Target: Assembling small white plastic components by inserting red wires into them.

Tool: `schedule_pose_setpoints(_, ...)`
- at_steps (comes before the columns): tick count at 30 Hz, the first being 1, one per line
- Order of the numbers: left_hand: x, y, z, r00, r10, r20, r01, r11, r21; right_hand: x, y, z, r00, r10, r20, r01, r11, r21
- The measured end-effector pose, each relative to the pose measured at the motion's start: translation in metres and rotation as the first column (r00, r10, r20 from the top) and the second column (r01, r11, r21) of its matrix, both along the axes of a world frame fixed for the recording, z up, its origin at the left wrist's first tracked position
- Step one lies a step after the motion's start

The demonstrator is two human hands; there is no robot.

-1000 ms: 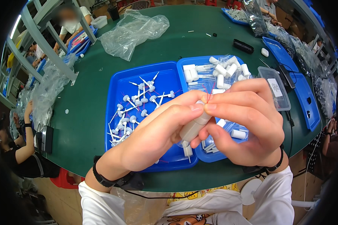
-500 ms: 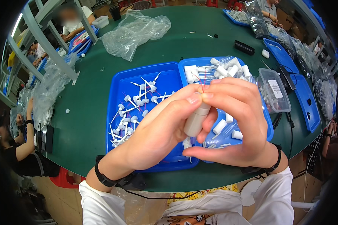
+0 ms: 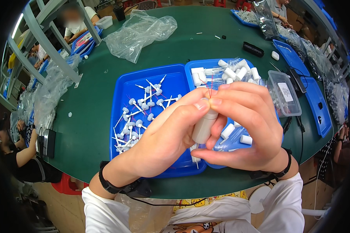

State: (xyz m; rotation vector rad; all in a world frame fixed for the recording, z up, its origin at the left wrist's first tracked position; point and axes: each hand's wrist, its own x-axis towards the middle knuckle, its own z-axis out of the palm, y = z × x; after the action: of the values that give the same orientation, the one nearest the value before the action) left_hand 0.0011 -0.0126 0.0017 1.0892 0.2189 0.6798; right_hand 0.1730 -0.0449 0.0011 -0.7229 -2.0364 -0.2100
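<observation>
A pale plastic cylinder [image 3: 202,130] with a narrower collar leans between my hands. Thin red wires [image 3: 211,81] stick up from its top. My left hand [image 3: 159,134] is closed round it, thumb at the top edge and fingertips curled behind. My right hand [image 3: 251,120] presses a fingertip at the top beside the wires, its thumb stretched lower down, apart from the cylinder. Below, partly hidden by the hands, is a small white stemmed piece [image 3: 195,152]. The blue tray [image 3: 124,87] on the left holds several grey-capped white stems [image 3: 132,124] with red wires.
Behind my right hand, a second blue tray [image 3: 191,66] holds white cylinders [image 3: 241,73] and clear tubes. Right of it stands a clear plastic box [image 3: 286,93]. A clear bag [image 3: 140,35] lies farther back, a black case [image 3: 253,49] far right. Other people work around the table.
My hands and the cylinder have shifted very slightly; the grip looks the same. At the far left, another person's arm has come down.
</observation>
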Motion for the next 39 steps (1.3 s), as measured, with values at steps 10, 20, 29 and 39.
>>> schedule_pose_setpoints(10, 0.0010, -0.0018, 0.0004, 0.997, 0.070, -0.011, -0.071, 0.997, -0.025, -0.0004, -0.0017, 0.0008, 1.000, -0.018, 0.022, 0.018, 1.000, 0.007)
schedule_pose_setpoints(20, -0.0018, 0.0015, 0.0001, 0.998, -0.060, 0.026, 0.061, 0.996, -0.062, 0.0003, -0.0031, 0.0011, 0.998, -0.046, 0.035, 0.045, 0.999, 0.018)
schedule_pose_setpoints(29, 0.0010, -0.0003, 0.0008, 1.000, -0.018, -0.001, 0.018, 0.997, -0.069, -0.0006, -0.0006, -0.0029, 1.000, -0.031, 0.004, 0.031, 0.999, 0.013)
schedule_pose_setpoints(39, 0.0009, 0.0012, -0.0023, 1.000, -0.005, 0.014, 0.006, 0.997, -0.072, -0.0004, -0.0003, 0.0001, 0.999, -0.022, 0.039, 0.021, 1.000, 0.015)
